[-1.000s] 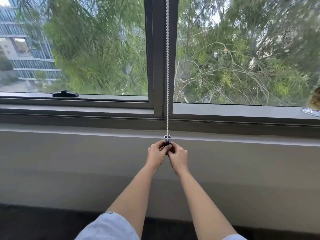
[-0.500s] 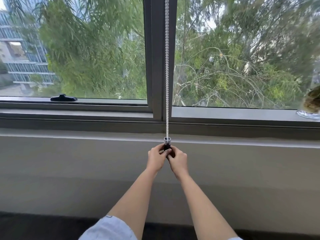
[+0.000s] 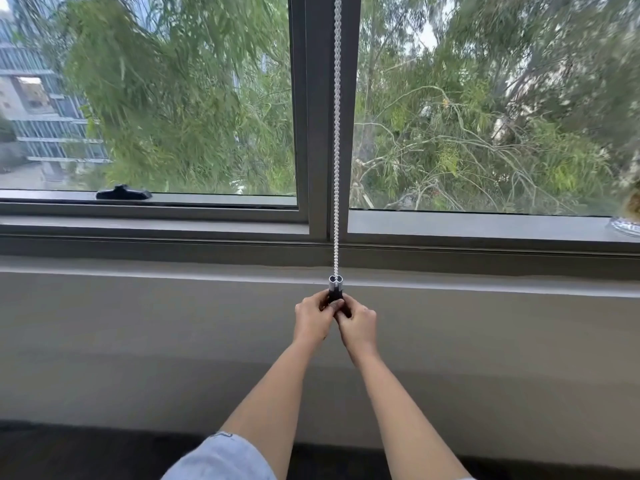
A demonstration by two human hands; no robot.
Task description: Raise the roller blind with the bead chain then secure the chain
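Right now the chain (image 3: 336, 133) hangs taut and straight down in front of the mullion (image 3: 323, 116) between the two panes, ending in a small holder (image 3: 335, 287) just below the sill (image 3: 485, 284), against the wall (image 3: 138, 341). No blind shows in the glass, so it looks raised already, and the step in hand is probably the securing. The main risk is a slip: the holder is small and mostly covered by fingers, so if either pinch loosens while the chain is under tension, the loop could spring free and the blind might run back down. Pulling off to one side could also drag the beads out of the holder's twin tubes or twist them. Whether the holder is fixed to the wall I cannot tell. Both arms reach forward nearly straight, forearms converging. The left hand (image 3: 311, 320) and right hand (image 3: 358, 327) meet, touching, fingers curled narrow and pinched round the holder's dark lower part.
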